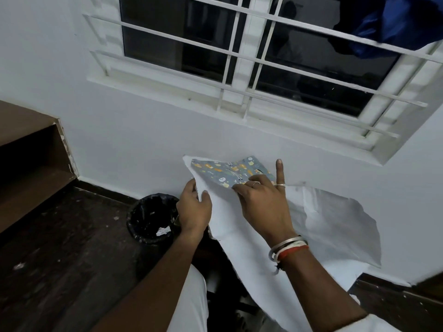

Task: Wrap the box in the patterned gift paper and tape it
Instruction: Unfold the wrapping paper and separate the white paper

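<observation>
White wall and barred window [239, 56] ahead; black bin [151, 219] on dark floor [72, 248]. Held gift paper [225, 219] up mid-air, white side twd me, top folded showing pattern. L hand [194, 209] pinched left edge; R hand [263, 204] pinched fold, one finger straight.

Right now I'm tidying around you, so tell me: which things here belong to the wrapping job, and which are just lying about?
Job: paper, held by the left grip and the right grip. The box is not in view.

Lying about: bin, blue cloth, steps.
</observation>
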Available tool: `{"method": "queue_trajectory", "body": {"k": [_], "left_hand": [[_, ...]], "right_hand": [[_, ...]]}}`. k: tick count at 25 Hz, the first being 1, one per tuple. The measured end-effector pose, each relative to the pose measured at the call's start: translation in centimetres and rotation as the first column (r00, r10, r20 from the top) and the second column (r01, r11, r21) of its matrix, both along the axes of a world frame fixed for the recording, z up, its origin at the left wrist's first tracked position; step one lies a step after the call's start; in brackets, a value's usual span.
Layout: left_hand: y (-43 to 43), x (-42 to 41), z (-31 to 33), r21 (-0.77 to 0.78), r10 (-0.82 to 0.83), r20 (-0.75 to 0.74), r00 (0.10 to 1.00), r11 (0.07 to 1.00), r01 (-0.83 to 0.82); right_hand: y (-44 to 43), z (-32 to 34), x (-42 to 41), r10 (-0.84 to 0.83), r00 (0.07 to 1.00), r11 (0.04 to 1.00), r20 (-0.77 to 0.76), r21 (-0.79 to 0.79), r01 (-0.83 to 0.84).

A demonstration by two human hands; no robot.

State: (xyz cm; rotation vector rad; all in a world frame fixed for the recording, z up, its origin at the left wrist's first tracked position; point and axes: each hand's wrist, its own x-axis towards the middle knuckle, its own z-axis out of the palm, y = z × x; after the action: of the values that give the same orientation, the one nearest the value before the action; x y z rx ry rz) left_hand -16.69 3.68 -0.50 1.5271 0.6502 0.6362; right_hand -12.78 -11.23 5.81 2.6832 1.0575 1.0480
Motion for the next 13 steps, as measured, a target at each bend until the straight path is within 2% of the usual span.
{"method": "queue_trajectory", "body": {"k": [3, 8, 11, 13], "left_hand": [[0.2, 0.4, -0.9, -0.054, 0.005, -0.017, 1.0, 0.999, -0.006], [1.8, 1.3, -1.2, -0.254, 0.036, -0.001, 0.999, 0.967, -0.035], [2.4, 1.8, -0.9, -0.348, 0.036, 0.028, 0.999, 0.937, -0.024], [2.6, 2.4, -0.2, -0.364, 0.04, 0.037, 0.999, 0.931, -0.024]], "right_hand": [[-0.5, 0.5, 0.4, -0.013, 1.0, 0.999, 0.0, 0.045, 0.013], [-2.8, 4.4, 2.7, -0.036, 0.999, 0.985, 0.023, 0.172, 0.032], [-6.1, 8.1, 5.4, -0.304, 0.953, 0.888, 0.01, 0.365, 0.279], [-8.3, 9.6, 6.5, -0.389, 0.911, 0.803, -0.137, 0.435, 0.408]]}}
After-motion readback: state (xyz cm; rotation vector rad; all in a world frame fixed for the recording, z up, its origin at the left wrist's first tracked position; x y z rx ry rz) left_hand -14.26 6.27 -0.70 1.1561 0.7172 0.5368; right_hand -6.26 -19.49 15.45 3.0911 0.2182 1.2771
